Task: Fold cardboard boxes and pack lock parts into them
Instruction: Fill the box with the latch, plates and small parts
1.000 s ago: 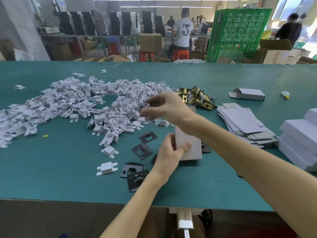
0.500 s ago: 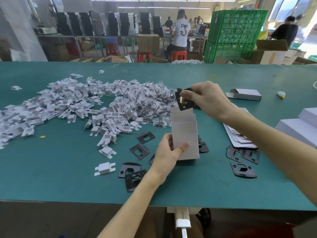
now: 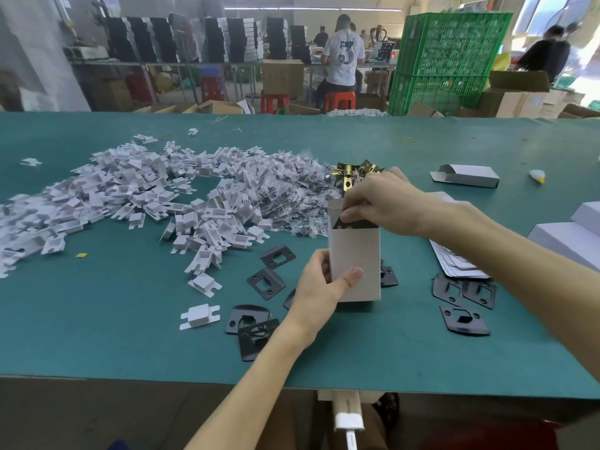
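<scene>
The left hand (image 3: 319, 284) grips a grey cardboard box (image 3: 355, 261) that stands upright on the green tabletop (image 3: 97, 319). The thumb lies across the near face and the fingers curl round its left edge. The box's long axis runs vertically, with the open mouth pointing up and its rear flap raised behind the opening.

The right hand (image 3: 386, 203) comes in from above and pinches a black strike plate (image 3: 354, 224) in its fingertips. The plate sits tilted in the mouth, partly below the rim.

Loose black plates (image 3: 271, 269) lie just left of the box, and 3 more (image 3: 464, 303) lie to its right, under the right forearm. A stack of flat box blanks (image 3: 454, 264) sits beside those. Behind the box are brass latches (image 3: 354, 172), bagged screws (image 3: 292, 193) and a wide heap of white plastic inserts (image 3: 130, 196). 1 folded box (image 3: 464, 177) lies on its side well apart, at the far right.

Bare tabletop runs from the box's base to the near edge, and also along the far side.
</scene>
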`<act>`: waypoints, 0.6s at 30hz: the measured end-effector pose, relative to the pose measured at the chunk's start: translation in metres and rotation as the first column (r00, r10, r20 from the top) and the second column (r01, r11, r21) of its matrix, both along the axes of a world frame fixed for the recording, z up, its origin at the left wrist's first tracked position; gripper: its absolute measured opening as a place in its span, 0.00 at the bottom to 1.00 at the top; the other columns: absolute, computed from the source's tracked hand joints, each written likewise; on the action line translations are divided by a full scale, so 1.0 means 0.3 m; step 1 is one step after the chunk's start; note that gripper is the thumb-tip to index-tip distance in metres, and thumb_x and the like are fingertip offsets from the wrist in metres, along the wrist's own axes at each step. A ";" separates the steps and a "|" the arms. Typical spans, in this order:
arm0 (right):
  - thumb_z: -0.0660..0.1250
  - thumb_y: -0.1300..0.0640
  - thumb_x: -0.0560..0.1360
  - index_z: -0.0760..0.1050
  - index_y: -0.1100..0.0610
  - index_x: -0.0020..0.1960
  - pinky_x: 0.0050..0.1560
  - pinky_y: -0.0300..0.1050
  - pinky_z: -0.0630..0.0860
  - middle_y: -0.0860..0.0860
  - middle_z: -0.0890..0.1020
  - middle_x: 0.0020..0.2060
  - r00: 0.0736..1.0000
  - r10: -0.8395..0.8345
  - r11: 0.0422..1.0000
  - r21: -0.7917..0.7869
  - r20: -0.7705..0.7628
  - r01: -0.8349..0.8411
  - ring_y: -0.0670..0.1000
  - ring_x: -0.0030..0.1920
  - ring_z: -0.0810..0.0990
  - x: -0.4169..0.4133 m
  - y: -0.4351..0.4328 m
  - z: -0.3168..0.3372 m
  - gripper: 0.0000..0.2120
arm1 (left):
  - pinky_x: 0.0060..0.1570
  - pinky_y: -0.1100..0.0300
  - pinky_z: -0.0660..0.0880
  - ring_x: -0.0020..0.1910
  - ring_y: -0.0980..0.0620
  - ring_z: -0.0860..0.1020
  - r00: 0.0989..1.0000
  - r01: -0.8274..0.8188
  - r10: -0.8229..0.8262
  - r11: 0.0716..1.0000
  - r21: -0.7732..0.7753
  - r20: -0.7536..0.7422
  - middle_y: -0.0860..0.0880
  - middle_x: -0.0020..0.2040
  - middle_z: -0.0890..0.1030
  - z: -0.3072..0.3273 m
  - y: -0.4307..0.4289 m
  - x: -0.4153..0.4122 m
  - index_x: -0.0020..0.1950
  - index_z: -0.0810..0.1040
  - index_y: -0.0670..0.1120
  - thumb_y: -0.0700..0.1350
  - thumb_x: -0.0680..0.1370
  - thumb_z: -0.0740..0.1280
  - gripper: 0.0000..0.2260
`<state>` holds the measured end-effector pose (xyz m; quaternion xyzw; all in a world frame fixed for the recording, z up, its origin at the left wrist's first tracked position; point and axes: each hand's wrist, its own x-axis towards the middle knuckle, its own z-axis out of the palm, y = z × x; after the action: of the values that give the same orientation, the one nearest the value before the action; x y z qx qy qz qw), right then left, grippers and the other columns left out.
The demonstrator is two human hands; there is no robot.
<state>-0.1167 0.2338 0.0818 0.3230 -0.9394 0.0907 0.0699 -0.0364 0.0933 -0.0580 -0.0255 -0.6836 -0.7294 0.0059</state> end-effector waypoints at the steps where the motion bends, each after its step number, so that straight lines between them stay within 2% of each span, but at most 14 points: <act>1: 0.67 0.47 0.81 0.80 0.51 0.43 0.51 0.48 0.57 0.43 0.75 0.34 1.000 -0.007 0.999 0.045 0.003 0.007 0.52 0.45 0.71 -0.003 -0.002 -0.010 0.11 | 0.52 0.64 0.80 0.54 0.60 0.83 1.000 0.001 -0.001 1.000 -0.002 0.000 0.52 0.58 0.84 0.000 0.000 0.000 0.61 0.75 0.49 0.47 0.78 0.76 0.16; 3: 0.62 0.46 0.83 0.80 0.53 0.43 0.51 0.49 0.55 0.47 0.75 0.35 0.997 -0.022 0.994 0.108 0.076 0.014 0.52 0.44 0.69 -0.004 -0.010 -0.025 0.16 | 0.51 0.65 0.79 0.53 0.60 0.83 1.000 0.001 -0.001 1.000 -0.006 -0.001 0.51 0.57 0.84 0.001 0.001 0.001 0.61 0.75 0.49 0.46 0.78 0.76 0.15; 5: 0.58 0.43 0.84 0.75 0.52 0.36 0.51 0.50 0.55 0.47 0.73 0.33 0.994 -0.029 0.991 0.135 0.109 0.014 0.53 0.42 0.69 0.008 -0.022 -0.038 0.22 | 0.51 0.65 0.79 0.53 0.60 0.83 1.000 0.000 0.000 1.000 -0.016 0.001 0.51 0.57 0.84 0.003 0.001 0.000 0.61 0.75 0.49 0.47 0.78 0.75 0.15; 8: 0.48 0.30 0.77 0.65 0.53 0.29 0.56 0.51 0.57 0.48 0.68 0.26 0.993 -0.053 0.988 0.147 0.105 0.037 0.50 0.33 0.68 0.041 -0.042 -0.045 0.31 | 0.51 0.66 0.79 0.53 0.60 0.83 1.000 0.008 -0.008 1.000 -0.023 0.005 0.51 0.57 0.84 0.006 0.001 0.001 0.61 0.74 0.49 0.47 0.78 0.75 0.15; 10: 0.44 0.27 0.73 0.68 0.54 0.31 0.58 0.52 0.59 0.47 0.70 0.27 0.994 -0.055 0.982 0.184 0.094 0.037 0.48 0.32 0.69 0.062 -0.047 -0.055 0.34 | 0.49 0.67 0.79 0.52 0.61 0.83 1.000 0.017 -0.017 1.000 -0.015 0.003 0.52 0.56 0.84 0.010 0.001 0.002 0.61 0.75 0.49 0.47 0.78 0.76 0.15; 12: 0.45 0.26 0.74 0.75 0.55 0.39 0.60 0.52 0.61 0.48 0.77 0.31 0.998 -0.052 0.974 0.221 0.038 0.042 0.48 0.35 0.73 0.071 -0.046 -0.070 0.36 | 0.48 0.68 0.78 0.51 0.63 0.83 1.000 0.026 -0.026 1.000 -0.005 0.000 0.52 0.55 0.85 0.013 0.001 0.004 0.61 0.75 0.49 0.46 0.78 0.76 0.15; 14: 0.49 0.27 0.76 0.77 0.58 0.43 0.61 0.52 0.62 0.50 0.80 0.34 0.998 -0.060 0.971 0.232 -0.015 0.061 0.49 0.36 0.74 0.070 -0.043 -0.075 0.36 | 0.48 0.68 0.79 0.51 0.62 0.83 1.000 0.028 -0.028 1.000 0.002 0.002 0.53 0.55 0.85 0.013 0.003 0.007 0.62 0.76 0.49 0.46 0.78 0.76 0.16; 18: 0.51 0.29 0.78 0.72 0.57 0.33 0.59 0.53 0.64 0.48 0.73 0.28 0.999 -0.046 0.969 0.243 -0.004 0.046 0.48 0.31 0.69 0.071 -0.045 -0.064 0.34 | 0.48 0.68 0.79 0.51 0.62 0.83 1.000 0.025 -0.025 1.000 0.002 0.011 0.54 0.54 0.85 0.015 0.003 0.008 0.60 0.76 0.51 0.46 0.78 0.76 0.14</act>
<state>-0.0953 0.2204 0.0627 0.3073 -0.9507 -0.0263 0.0313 -0.0341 0.0942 -0.0536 -0.0301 -0.6827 -0.7301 -0.0070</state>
